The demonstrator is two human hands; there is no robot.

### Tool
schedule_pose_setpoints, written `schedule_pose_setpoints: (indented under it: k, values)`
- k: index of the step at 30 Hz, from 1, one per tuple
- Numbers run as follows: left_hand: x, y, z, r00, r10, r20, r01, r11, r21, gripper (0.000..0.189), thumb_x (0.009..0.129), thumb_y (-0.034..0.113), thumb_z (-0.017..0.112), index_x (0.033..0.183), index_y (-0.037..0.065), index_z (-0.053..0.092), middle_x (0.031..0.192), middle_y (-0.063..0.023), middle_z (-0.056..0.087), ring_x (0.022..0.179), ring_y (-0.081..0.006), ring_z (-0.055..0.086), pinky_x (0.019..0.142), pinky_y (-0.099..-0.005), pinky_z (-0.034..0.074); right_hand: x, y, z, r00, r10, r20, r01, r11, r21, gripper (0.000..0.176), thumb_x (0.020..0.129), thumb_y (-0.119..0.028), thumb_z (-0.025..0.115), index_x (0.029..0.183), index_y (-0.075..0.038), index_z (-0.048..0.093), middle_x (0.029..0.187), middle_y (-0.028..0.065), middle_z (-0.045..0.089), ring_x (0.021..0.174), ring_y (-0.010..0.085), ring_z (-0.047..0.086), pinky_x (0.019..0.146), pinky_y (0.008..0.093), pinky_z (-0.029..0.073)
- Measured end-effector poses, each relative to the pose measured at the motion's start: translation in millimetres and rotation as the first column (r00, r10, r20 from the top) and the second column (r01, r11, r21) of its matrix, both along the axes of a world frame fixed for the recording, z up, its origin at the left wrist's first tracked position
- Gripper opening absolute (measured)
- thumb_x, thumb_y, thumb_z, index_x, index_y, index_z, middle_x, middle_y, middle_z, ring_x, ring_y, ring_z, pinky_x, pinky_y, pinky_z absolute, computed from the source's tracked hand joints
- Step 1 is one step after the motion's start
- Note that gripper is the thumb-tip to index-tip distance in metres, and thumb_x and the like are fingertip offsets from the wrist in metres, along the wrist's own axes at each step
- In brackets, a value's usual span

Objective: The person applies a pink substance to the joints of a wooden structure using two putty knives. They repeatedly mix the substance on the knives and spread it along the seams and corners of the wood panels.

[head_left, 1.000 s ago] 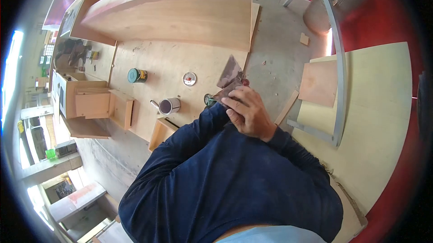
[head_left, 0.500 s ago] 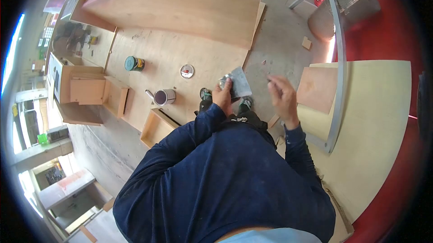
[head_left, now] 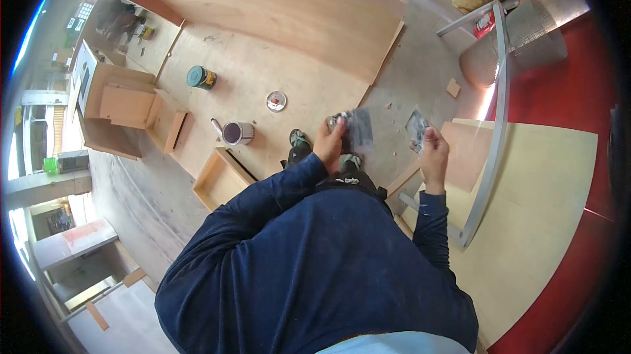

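Observation:
My left hand is closed around the edge of a flat grey scraper, with smeary pale stuff near the thumb. The scraper is blurred and hangs above my feet. To the right, my right hand pinches a smaller, thin grey scraper smeared with the same pale colour. The two pieces are apart. Left of my hands stand an open can with dark contents and a green-topped can. A round metal lid with a small red spot lies between the cans and my hands.
A large wooden panel piece lies ahead. At left are a wooden cabinet and a shallow drawer. On the right, a grey metal frame stands by pale boards and a metal cylinder.
My right hand has moved slightly right and down, and its scraper now shows face-on. The left hand's scraper has turned and blurred. The whole view has shifted a little.

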State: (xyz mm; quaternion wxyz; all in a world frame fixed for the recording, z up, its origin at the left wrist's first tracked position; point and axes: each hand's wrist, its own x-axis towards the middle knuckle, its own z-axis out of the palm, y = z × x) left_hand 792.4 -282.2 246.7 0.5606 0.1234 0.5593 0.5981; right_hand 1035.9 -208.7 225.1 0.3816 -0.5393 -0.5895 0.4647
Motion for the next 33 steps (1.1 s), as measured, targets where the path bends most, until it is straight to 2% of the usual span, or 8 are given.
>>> schedule_pose_setpoints:
  k: [4,6,9,15,19,22,25,33]
  values:
    - [-20,9,-23,0.976,0.077,0.205,-0.087,0.995,0.040,0.029,0.099,0.031,0.050,0.112,0.005,0.049,0.097,-0.0046,0.061,0.079,-0.0163,0.063,0.064,-0.0335,0.057,-28,-12,55,0.846,-0.217,-0.486,0.017,0.924,-0.383,0.038,0.089,-0.041,0.062,0.099,-0.005,0.059,0.087,0.0070,0.064,0.062,0.0202,0.064,0.047,0.0286,0.052]
    - [-31,10,-59,0.940,-0.100,0.326,0.060,0.990,0.130,0.026,0.097,0.023,0.055,0.114,0.006,0.048,0.098,-0.0048,0.061,0.084,-0.0171,0.064,0.069,-0.0356,0.058,-31,-15,32,0.870,-0.171,-0.462,-0.011,0.931,-0.366,0.034,0.090,-0.040,0.062,0.101,-0.007,0.059,0.083,0.0036,0.064,0.054,0.0142,0.061,0.039,0.0244,0.045]
    - [1,7,-19,0.966,-0.004,0.258,-0.042,0.984,0.172,0.025,0.092,0.011,0.061,0.114,0.006,0.048,0.099,-0.0045,0.062,0.084,-0.0156,0.064,0.070,-0.0314,0.056,-57,-34,40,0.854,-0.305,-0.422,-0.073,0.732,-0.677,0.024,0.092,-0.031,0.062,0.104,-0.011,0.056,0.074,-0.0015,0.062,0.046,0.0066,0.054,0.031,0.0189,0.031]
    - [8,-10,-14,0.997,-0.082,-0.003,0.080,0.967,0.242,0.029,0.088,-0.001,0.061,0.113,0.006,0.048,0.101,-0.0056,0.063,0.090,-0.0150,0.062,0.079,-0.0310,0.054,-73,-52,24,0.841,-0.339,-0.422,-0.009,0.770,-0.638,0.026,0.091,-0.032,0.063,0.100,-0.009,0.056,0.075,0.0004,0.061,0.049,0.0077,0.056,0.035,0.0196,0.037]
    - [4,-13,1,0.971,-0.110,0.212,0.065,0.976,0.209,0.029,0.088,-0.002,0.061,0.112,0.006,0.048,0.101,-0.0062,0.063,0.092,-0.0157,0.062,0.082,-0.0339,0.054,-64,-50,-30,0.933,-0.251,-0.260,0.149,0.923,-0.354,0.026,0.091,-0.032,0.063,0.100,-0.008,0.056,0.078,0.0025,0.061,0.055,0.0108,0.058,0.041,0.0217,0.044]
    - [0,-18,0,0.956,-0.158,0.248,0.095,0.964,0.248,0.029,0.088,-0.002,0.061,0.113,0.006,0.048,0.102,-0.0061,0.062,0.092,-0.0166,0.063,0.082,-0.0345,0.054,-41,-44,-71,0.857,-0.404,-0.319,0.191,0.825,-0.532,0.027,0.091,-0.032,0.063,0.100,-0.008,0.057,0.082,0.0037,0.062,0.059,0.0140,0.061,0.045,0.0264,0.048]
    - [-5,-17,26,0.949,-0.247,0.196,0.252,0.968,0.002,0.029,0.088,-0.003,0.061,0.113,0.005,0.048,0.102,-0.0071,0.062,0.092,-0.0171,0.063,0.082,-0.0339,0.053,-57,-42,-25,0.699,-0.643,-0.314,0.439,0.731,-0.522,0.025,0.090,-0.028,0.065,0.103,-0.008,0.057,0.088,0.0043,0.063,0.065,0.0179,0.064,0.049,0.0319,0.052]
    - [24,-3,6,0.979,-0.015,0.204,-0.008,0.994,0.110,0.033,0.087,-0.003,0.060,0.116,0.003,0.046,0.103,-0.0094,0.061,0.091,-0.0177,0.062,0.081,-0.0329,0.053,-90,-59,19,0.741,-0.439,-0.508,0.406,0.896,-0.181,0.030,0.090,-0.016,0.065,0.115,-0.004,0.054,0.105,0.0072,0.061,0.092,0.0193,0.061,0.077,0.0337,0.053]
